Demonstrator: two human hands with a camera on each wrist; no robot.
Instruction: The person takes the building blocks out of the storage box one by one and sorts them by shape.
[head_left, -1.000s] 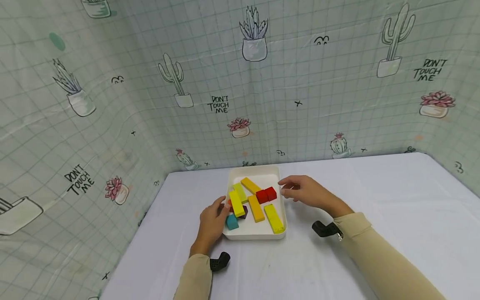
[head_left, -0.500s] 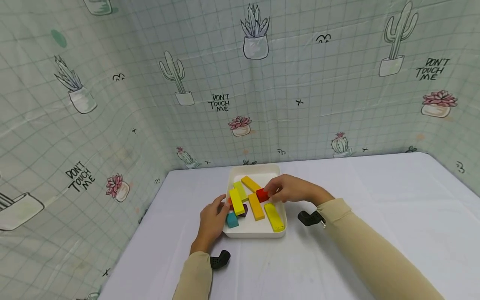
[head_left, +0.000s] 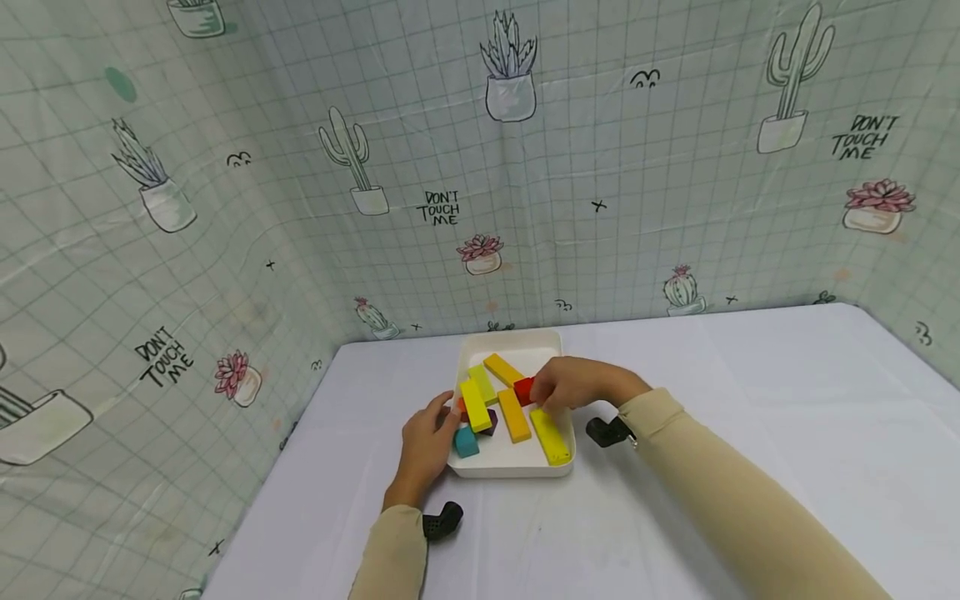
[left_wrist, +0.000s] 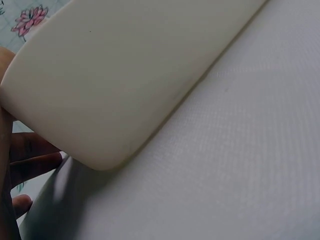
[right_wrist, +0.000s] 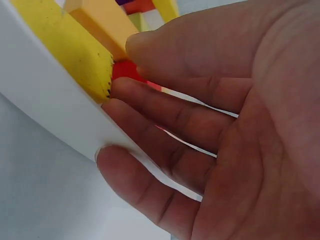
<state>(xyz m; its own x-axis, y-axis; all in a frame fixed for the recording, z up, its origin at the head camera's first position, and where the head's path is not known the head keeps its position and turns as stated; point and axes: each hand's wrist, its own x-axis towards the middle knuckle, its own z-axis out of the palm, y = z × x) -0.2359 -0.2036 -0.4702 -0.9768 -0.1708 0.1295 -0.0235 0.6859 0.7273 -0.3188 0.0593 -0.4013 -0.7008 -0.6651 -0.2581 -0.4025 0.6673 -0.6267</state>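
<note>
A shallow white tray (head_left: 495,467) holds several coloured blocks. My left hand (head_left: 427,446) holds its left side, thumb over the rim and fingers along the outside wall. In the left wrist view those fingers (left_wrist: 35,150) show beside the tray wall (left_wrist: 125,75). My right hand (head_left: 562,383) reaches over the tray's right rim, its fingers bent down at a red cube (head_left: 523,390). In the right wrist view the thumb and fingertips lie close to red (right_wrist: 125,70) and to the end of a yellow block (right_wrist: 80,55). Whether they pinch a cube, I cannot tell.
Also in the tray are orange blocks (head_left: 513,417), a yellow block (head_left: 476,404) lying across others, a teal cube (head_left: 466,442) and a dark purple block (head_left: 490,422). The table (head_left: 600,533) has a white cover. A cactus-print cloth (head_left: 600,167) hangs behind.
My right hand has moved left from beside the tray's right rim to over the red cubes, covering the right one. The left hand stays at the tray's left side.
</note>
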